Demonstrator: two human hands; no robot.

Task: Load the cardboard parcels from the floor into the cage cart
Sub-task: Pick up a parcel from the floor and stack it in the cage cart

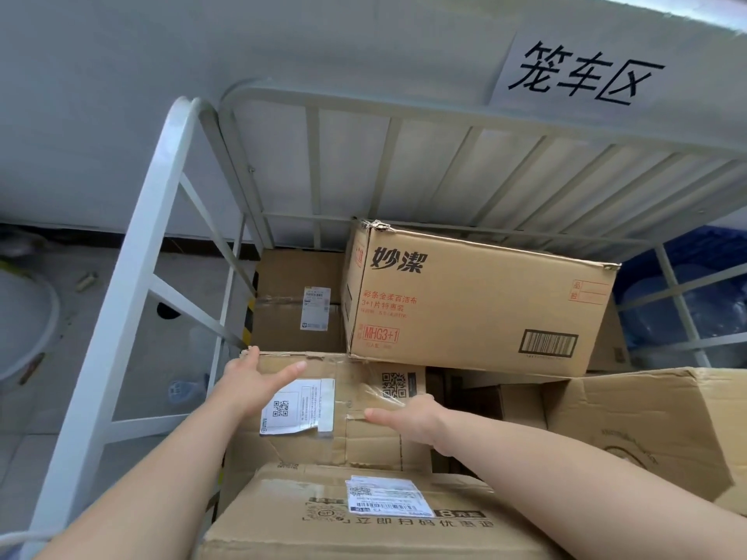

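A taped parcel (355, 438) with a QR label sits inside the white cage cart (133, 284). The left hand (258, 381) and right hand (408, 418) are spread on its top, fingers straight, gripping nothing. Behind the parcel, a red-printed carton (477, 309) rests partly on it. In front of the parcel lies a labelled box (323, 531); to its right, an open carton (646, 430).
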